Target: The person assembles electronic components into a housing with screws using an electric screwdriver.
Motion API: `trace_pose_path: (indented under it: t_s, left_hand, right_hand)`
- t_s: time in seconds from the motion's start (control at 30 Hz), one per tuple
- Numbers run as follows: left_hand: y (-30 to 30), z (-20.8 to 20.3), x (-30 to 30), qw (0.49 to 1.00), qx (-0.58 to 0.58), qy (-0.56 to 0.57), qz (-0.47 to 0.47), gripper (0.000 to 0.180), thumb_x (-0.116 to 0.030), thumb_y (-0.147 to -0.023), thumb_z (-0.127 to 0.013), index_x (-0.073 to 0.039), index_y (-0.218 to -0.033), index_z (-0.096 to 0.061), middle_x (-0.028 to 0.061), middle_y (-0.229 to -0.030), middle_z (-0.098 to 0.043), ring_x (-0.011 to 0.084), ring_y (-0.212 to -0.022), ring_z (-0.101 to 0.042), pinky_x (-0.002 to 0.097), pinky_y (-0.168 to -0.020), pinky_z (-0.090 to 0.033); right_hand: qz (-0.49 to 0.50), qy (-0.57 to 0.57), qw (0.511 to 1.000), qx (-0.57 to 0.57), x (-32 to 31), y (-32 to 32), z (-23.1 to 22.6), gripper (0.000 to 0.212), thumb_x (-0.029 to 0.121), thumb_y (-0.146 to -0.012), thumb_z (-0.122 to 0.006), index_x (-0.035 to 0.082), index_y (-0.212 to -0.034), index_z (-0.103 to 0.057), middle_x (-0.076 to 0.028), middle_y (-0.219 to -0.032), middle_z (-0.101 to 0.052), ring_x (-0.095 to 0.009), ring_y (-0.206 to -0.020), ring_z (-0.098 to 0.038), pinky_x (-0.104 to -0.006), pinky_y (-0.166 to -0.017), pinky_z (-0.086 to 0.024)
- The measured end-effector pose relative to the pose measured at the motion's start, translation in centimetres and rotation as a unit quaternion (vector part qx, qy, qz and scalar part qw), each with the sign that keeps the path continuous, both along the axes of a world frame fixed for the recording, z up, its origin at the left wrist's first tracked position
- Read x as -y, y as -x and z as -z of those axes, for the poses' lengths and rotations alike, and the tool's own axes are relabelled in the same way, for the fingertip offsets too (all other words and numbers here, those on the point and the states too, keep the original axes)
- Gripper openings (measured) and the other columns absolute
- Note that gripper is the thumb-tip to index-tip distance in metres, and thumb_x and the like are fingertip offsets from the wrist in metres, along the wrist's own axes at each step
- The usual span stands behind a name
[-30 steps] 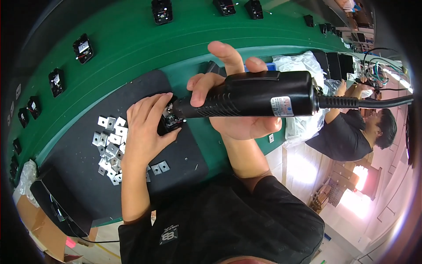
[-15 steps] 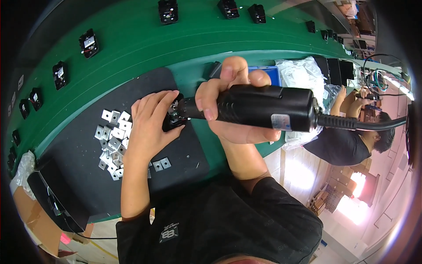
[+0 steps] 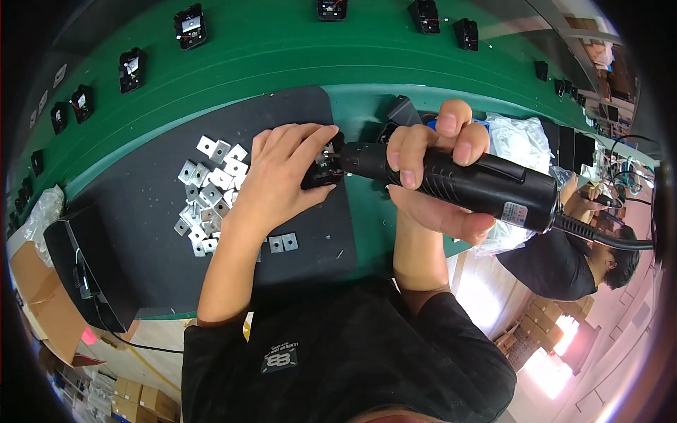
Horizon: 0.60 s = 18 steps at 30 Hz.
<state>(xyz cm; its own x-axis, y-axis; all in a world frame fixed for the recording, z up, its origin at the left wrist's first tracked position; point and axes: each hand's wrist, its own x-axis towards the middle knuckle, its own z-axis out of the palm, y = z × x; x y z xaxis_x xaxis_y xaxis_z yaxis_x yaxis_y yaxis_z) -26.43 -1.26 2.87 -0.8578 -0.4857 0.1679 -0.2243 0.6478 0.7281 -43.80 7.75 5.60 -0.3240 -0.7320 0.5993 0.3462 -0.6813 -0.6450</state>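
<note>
My left hand [image 3: 278, 173] grips a small black plastic housing [image 3: 315, 178] against the black mat, fingers along its far side and thumb at its near edge. Some metal and a bit of red wire show inside the housing. In my right hand [image 3: 430, 162] is a black electric screwdriver [image 3: 462, 185], lying nearly level with its cable running off to the right. Its nose points left into the housing, and the bit reaches the parts inside. Left of my left hand lies a pile of square metal plates [image 3: 209, 194] with holes; two more plates [image 3: 283, 243] lie nearer me.
Several black housings [image 3: 190, 27] stand along the green conveyor belt [image 3: 261, 56] at the back. Plastic bags [image 3: 520, 148] and a dark housing [image 3: 403, 111] are at the right. At left are a black box [image 3: 92, 271] and an open carton [image 3: 46, 299]. A co-worker [image 3: 564, 264] sits at far right.
The view has shifted, so the bench and housings appear farther right or lower. The screwdriver now tilts more, its rear end lower, and its bit shows at the housing. Both hands keep their hold.
</note>
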Motion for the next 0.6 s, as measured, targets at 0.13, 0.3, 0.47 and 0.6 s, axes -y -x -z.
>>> trace_pose_path:
  t_s: [0.13,0.3,0.47,0.6]
  left_hand:
    - [-0.1,0.0,0.0,1.0,-0.002,0.001,-0.001,0.073,-0.012,-0.057,-0.08,-0.012,-0.125,-0.054,0.006,-0.116,-0.057,0.0274,-0.11,-0.052,0.0415,-0.094,-0.036]
    - [0.0,0.0,0.0,1.0,0.018,0.0,0.0,0.075,-0.014,-0.056,-0.081,-0.011,-0.125,-0.054,0.0092,-0.12,-0.057,0.0286,-0.114,-0.052,0.0414,-0.098,-0.035]
    - [0.0,0.1,-0.1,1.0,0.005,0.004,-0.006,0.074,-0.014,-0.057,-0.081,-0.012,-0.125,-0.053,0.0065,-0.116,-0.056,0.0278,-0.11,-0.052,0.042,-0.095,-0.036]
    - [0.1,0.2,0.0,1.0,0.0,0.001,-0.004,0.074,-0.014,-0.057,-0.081,-0.012,-0.126,-0.053,0.0067,-0.116,-0.056,0.0279,-0.11,-0.052,0.0418,-0.095,-0.036]
  right_hand:
    - [-0.006,0.015,1.0,-0.008,0.1,0.0,-0.5,0.079,0.064,-0.073,-0.069,0.008,-0.124,-0.047,-0.008,-0.132,-0.04,-0.016,-0.071,-0.055,-0.0321,-0.069,-0.039]
    - [-0.009,-0.012,0.999,0.044,-0.5,-0.3,-1.2,0.088,0.074,-0.077,-0.055,0.008,-0.135,-0.045,-0.009,-0.138,-0.038,-0.018,-0.071,-0.053,-0.0335,-0.069,-0.037]
    - [-0.014,0.011,1.0,0.021,-0.6,0.3,-1.1,0.076,0.067,-0.08,-0.055,0.014,-0.135,-0.047,-0.008,-0.14,-0.038,-0.018,-0.069,-0.052,-0.0324,-0.067,-0.034]
    - [-0.026,0.012,0.999,0.015,-0.7,0.6,-0.9,0.071,0.063,-0.081,-0.056,0.015,-0.133,-0.048,-0.008,-0.141,-0.037,-0.018,-0.069,-0.052,-0.0318,-0.066,-0.033]
